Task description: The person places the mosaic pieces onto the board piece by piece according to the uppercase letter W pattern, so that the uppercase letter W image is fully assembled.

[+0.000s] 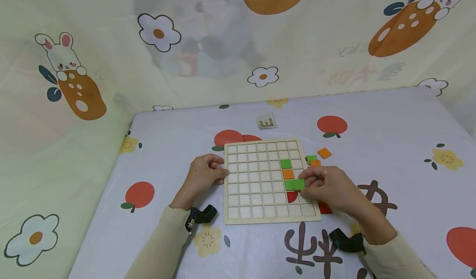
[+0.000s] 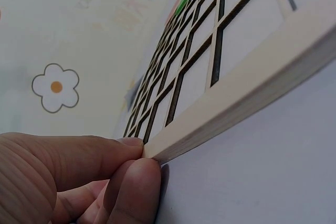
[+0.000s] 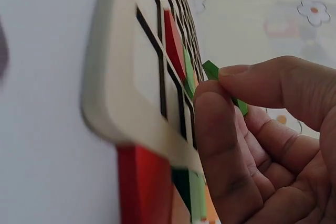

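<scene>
A wooden grid board (image 1: 241, 177) lies on the table between the two hands. My left hand (image 1: 204, 171) pinches the board's left edge between thumb and finger; the left wrist view shows the thumb (image 2: 126, 148) against the wooden rim. Over the right side of the board, my right hand (image 1: 331, 186) holds a small green tile (image 3: 211, 70) by thumb and fingertips. Several pieces sit in one column of cells: a green square (image 1: 285, 163), an orange square (image 1: 288, 174), another green one (image 1: 288, 185) and a red rounded piece (image 1: 292, 196).
Right of the board lie a loose green piece (image 1: 311, 158), an orange square (image 1: 315, 163), another orange square (image 1: 324, 153) and a red piece (image 1: 325, 208) partly under the right hand. A small gridded card (image 1: 266, 121) lies behind the board. A printed curtain (image 1: 208, 80) hangs behind.
</scene>
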Tool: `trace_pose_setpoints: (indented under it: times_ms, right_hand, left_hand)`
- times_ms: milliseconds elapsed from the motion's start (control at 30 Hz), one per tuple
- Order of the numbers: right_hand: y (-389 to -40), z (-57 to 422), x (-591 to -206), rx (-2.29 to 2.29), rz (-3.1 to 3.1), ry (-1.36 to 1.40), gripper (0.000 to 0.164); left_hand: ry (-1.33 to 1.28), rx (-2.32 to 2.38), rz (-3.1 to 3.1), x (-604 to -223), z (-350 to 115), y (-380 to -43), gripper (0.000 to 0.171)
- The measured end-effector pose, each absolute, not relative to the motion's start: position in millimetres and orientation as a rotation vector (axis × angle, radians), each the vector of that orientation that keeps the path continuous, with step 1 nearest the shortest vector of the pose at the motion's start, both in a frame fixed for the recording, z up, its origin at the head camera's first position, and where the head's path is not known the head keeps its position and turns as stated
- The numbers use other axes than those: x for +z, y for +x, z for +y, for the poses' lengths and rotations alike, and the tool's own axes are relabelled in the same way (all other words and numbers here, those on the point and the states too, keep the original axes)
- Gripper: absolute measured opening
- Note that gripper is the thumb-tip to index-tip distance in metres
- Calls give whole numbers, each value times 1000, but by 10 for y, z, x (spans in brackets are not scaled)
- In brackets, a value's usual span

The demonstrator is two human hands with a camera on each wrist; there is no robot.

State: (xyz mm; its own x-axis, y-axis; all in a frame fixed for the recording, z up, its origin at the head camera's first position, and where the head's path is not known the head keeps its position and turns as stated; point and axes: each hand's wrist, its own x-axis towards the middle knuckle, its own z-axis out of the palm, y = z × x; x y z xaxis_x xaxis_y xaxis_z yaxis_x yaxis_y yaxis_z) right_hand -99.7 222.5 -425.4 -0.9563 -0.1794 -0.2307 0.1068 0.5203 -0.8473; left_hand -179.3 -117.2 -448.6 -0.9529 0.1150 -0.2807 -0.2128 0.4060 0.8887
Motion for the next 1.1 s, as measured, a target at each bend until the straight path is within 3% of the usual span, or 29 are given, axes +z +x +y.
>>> trace_pose_setpoints:
  times_ms: [1100]
  right_hand:
    - [-944,1810,-4309,-1330,2503,-257,25]
  left_hand:
    - [-64,1560,2369,-4504,-1185,-1804,30]
